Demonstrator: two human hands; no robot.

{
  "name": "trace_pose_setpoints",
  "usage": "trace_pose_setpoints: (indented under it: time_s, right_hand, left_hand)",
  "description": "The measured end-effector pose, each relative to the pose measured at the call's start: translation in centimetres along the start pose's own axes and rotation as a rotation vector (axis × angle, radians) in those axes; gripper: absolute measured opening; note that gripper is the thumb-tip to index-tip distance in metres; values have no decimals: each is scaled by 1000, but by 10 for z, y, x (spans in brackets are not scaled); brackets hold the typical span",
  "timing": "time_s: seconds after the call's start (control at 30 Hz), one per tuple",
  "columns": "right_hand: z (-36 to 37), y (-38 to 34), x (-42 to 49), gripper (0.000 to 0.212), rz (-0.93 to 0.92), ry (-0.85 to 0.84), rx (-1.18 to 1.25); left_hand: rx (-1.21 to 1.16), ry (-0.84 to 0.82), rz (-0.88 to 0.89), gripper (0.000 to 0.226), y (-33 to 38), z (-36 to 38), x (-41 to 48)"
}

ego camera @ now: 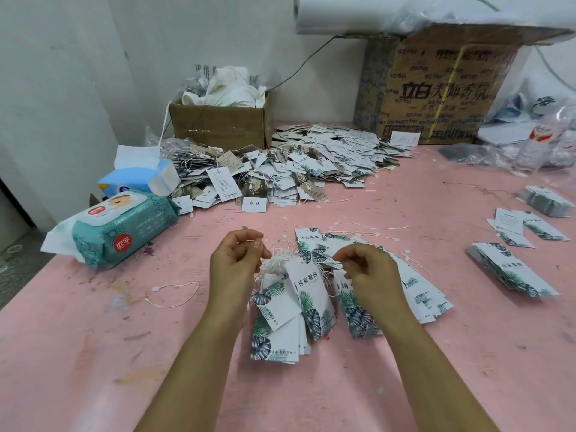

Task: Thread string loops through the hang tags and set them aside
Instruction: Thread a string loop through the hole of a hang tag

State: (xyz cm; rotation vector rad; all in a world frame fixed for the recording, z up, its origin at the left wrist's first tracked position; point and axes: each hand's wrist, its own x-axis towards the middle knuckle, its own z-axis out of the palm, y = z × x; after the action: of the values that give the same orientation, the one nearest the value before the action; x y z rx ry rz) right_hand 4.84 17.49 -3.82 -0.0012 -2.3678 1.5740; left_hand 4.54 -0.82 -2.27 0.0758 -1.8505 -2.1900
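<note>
The fanned bundle of white leaf-printed card hang tags (290, 307) lies on the pink surface (93, 338) under both hands, its thin white string loops (277, 263) tangled at the top. The left hand (237, 260) and right hand (371, 272) sit over that tangle, each grip pinched together; whether on a strand, I cannot tell. Tugging one loop may drag its neighbours, knotting them or scattering the fan.

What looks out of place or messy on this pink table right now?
One string loop lies by itself on the table, left of the left hand, apart from the tags. More loose strings lie scattered beyond the tags. The table looks stained and scuffed. Nothing looks torn or spilled.
</note>
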Motion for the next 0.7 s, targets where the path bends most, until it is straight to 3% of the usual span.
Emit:
trace_pose_setpoints:
  time_s: [0.37,0.7]
  right_hand:
    - [-7,-5,0,26,47,85,268]
    - [1,-15,-6,21,-65,-31,451]
  left_hand:
    - [-78,-149,1,13,3,1,-3]
    - [97,-228,86,11,0,8,-7]
